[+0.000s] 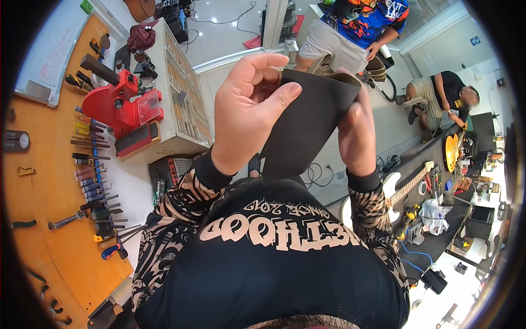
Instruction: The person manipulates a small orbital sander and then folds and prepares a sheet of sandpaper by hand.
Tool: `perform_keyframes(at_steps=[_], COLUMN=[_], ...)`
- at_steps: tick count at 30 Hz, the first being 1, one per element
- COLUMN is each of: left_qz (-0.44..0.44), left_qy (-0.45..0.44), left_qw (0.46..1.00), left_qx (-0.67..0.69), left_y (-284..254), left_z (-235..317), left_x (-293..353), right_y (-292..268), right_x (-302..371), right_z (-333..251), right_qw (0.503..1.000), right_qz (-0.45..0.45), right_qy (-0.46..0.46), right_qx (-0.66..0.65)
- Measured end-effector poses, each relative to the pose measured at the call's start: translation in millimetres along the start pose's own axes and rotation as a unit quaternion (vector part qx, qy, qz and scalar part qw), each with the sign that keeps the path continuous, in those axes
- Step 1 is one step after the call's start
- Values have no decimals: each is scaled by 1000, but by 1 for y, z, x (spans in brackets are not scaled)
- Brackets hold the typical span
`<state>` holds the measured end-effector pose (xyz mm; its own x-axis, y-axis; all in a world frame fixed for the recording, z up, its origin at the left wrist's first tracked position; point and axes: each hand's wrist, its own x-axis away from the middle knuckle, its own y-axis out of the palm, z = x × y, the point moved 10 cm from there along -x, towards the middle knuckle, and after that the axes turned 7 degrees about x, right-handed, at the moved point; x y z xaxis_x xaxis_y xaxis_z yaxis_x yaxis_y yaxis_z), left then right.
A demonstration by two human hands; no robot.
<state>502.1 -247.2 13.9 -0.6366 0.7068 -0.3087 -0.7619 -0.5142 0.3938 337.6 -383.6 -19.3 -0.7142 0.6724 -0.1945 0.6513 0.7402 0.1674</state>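
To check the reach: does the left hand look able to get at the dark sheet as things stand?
Probably yes: the left hand is beside the dark sheet, its thumb showing over the sheet's upper left; nothing visible blocks the way.

A guitar workshop is indicated: an amber electric guitar (451,153) and a white one (390,183) are laid along a dark table (435,153) strewn with tools and cables, screwdrivers and other hand tools (92,183) are ranged in a row against a wooden panel (44,181), and a red machine (123,101) is seen nearby.
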Motion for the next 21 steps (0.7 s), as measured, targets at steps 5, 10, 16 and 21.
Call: perform_keyframes(at_steps=[5,10,16,21], left_qz=[11,-2,-21,-15], left_qy=[9,17,22,21], left_qw=[1000,999,999,1000], left_qx=[-14,-51,-19,-16], left_y=[-4,-9,-8,-8], left_z=[7,12,11,11], left_x=[0,3,3,3], right_y=[6,3,9,7], right_x=[-13,-8,-7,-5], right_z=[-16,-13,-16,-15], right_qw=[997,996,996,995], right_qz=[47,53,78,88], right_qy=[25,38,32,39], right_qx=[59,54,31,23])
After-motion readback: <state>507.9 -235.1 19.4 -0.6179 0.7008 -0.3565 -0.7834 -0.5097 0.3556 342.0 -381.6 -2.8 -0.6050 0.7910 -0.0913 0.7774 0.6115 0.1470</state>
